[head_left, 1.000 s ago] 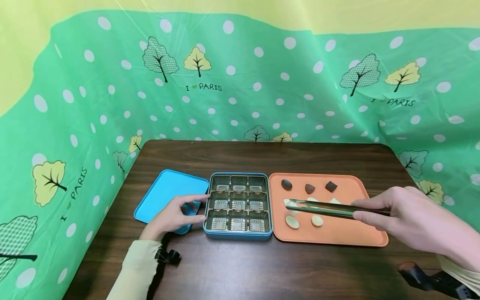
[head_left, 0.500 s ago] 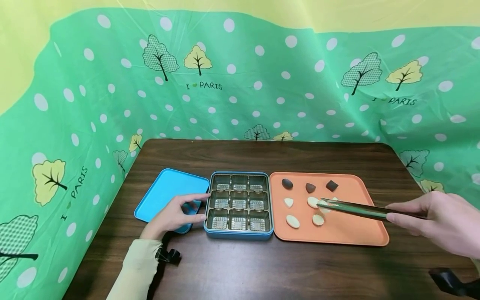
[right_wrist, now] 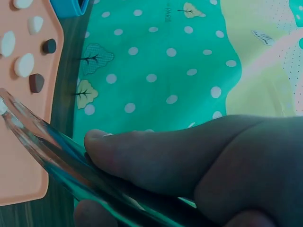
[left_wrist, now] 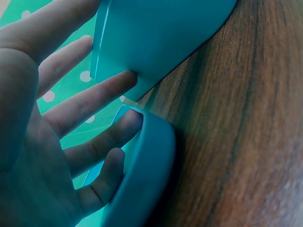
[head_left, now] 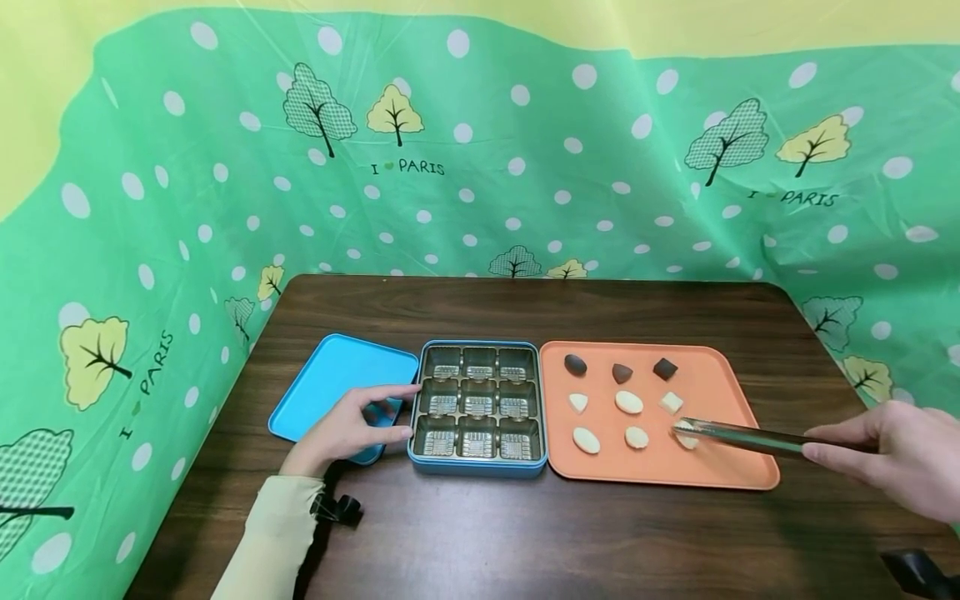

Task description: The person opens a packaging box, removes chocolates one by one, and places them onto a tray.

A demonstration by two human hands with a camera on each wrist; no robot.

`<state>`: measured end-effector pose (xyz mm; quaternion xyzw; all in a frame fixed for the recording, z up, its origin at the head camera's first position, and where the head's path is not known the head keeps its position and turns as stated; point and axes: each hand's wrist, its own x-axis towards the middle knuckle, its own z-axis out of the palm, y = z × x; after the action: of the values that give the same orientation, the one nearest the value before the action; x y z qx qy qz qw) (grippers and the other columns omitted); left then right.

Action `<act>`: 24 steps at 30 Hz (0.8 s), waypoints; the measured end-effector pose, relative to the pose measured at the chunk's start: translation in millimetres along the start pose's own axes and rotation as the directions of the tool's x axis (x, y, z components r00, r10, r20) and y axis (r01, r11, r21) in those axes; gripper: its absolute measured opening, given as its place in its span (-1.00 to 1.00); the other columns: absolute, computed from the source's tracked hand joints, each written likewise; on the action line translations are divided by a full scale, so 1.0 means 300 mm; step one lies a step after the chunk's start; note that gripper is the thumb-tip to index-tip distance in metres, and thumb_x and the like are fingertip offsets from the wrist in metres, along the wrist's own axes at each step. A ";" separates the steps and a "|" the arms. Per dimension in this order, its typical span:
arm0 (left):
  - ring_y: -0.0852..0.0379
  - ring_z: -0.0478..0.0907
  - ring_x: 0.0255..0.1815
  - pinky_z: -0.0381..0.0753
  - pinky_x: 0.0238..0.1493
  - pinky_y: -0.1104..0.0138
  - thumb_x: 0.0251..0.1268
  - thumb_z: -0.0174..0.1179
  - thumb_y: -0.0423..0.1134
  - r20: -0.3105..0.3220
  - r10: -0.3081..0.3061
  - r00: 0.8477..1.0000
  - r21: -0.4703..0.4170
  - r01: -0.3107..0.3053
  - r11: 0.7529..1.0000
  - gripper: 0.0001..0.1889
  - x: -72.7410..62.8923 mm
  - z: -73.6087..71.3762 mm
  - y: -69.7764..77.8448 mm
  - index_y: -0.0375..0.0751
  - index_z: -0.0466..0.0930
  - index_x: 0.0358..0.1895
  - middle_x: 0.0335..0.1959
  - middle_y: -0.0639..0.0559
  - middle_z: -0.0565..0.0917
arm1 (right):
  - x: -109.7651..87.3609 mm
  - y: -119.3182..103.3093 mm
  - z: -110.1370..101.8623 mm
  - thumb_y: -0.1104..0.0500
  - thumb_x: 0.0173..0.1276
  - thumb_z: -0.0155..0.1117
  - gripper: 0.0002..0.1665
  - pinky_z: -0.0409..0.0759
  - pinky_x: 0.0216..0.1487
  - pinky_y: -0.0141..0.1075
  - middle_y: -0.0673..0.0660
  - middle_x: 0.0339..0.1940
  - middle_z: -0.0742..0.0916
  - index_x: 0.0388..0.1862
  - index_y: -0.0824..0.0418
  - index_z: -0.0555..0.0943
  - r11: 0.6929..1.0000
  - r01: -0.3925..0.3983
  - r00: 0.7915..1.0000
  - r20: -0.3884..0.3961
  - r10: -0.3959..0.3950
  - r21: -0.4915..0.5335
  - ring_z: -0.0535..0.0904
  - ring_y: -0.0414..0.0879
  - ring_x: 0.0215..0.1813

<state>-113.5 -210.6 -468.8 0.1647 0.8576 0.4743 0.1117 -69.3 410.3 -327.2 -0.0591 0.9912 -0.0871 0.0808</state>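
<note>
My left hand (head_left: 337,433) reaches over the blue lid (head_left: 348,371), its fingertips at the left side of a blue tin (head_left: 480,467) with a gold nine-cell insert. In the left wrist view its fingers (left_wrist: 90,101) spread against the tin's wall, and the lower ones lie over the lid's rim. My right hand (head_left: 911,454) pinches metal tongs (head_left: 757,437) between thumb and fingers. The tongs' tips are right at a white chocolate (head_left: 687,440) on the orange tray (head_left: 716,375), partly covering it. The tin's cells hold nothing.
Dark chocolates (head_left: 622,372) line the tray's back. Several white ones, among them an oval (head_left: 628,402) and a square (head_left: 671,402), sit in rows nearer me. Tin and tray stand side by side on the brown wooden table (head_left: 480,533). A green patterned cloth (head_left: 450,200) hangs behind.
My right hand and the tongs have moved right across the tray, from the white chocolate at its left to the one at the front right. My left hand has stayed at the tin.
</note>
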 end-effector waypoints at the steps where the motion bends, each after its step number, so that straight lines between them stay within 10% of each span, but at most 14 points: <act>1: -0.01 0.59 -0.01 0.61 0.00 0.09 0.23 0.56 0.01 0.000 0.002 1.000 -0.001 -0.002 1.000 -0.34 0.000 0.000 0.000 0.20 0.60 0.43 0.29 0.08 0.67 | 0.001 0.003 0.003 0.06 0.38 0.50 -0.60 0.16 -0.62 -0.31 -0.09 -0.72 0.49 -0.04 0.39 0.81 1.000 -0.003 1.000 0.003 0.003 -0.003 0.18 -0.21 -0.69; 13: -0.02 0.60 -0.01 0.62 -0.01 0.11 0.25 0.54 0.00 0.000 0.018 1.000 0.002 -0.018 1.000 -0.35 -0.001 -0.002 -0.002 0.20 0.60 0.43 0.29 0.08 0.67 | -0.007 -0.003 0.014 0.01 0.35 0.53 -0.56 0.17 -0.60 -0.30 -0.08 -0.71 0.43 -0.03 0.36 0.82 1.000 0.003 1.000 -0.006 -0.003 -0.005 0.16 -0.24 -0.65; 24: -0.02 0.60 -0.04 0.62 -0.06 0.18 0.26 0.54 -0.01 0.007 0.021 1.000 -0.009 -0.021 1.000 -0.35 -0.005 0.000 -0.006 0.21 0.59 0.44 0.27 0.10 0.68 | -0.033 -0.022 0.032 0.07 0.48 0.41 -0.42 0.22 -0.69 -0.28 -0.03 -0.67 0.62 0.14 0.60 0.64 0.985 -0.007 0.970 -0.237 0.047 0.170 0.28 -0.29 -0.69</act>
<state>-112.5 -212.1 -470.4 0.1750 0.8533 0.4787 0.1103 -57.3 403.4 -333.8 -0.0276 0.9835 -0.1758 -0.0336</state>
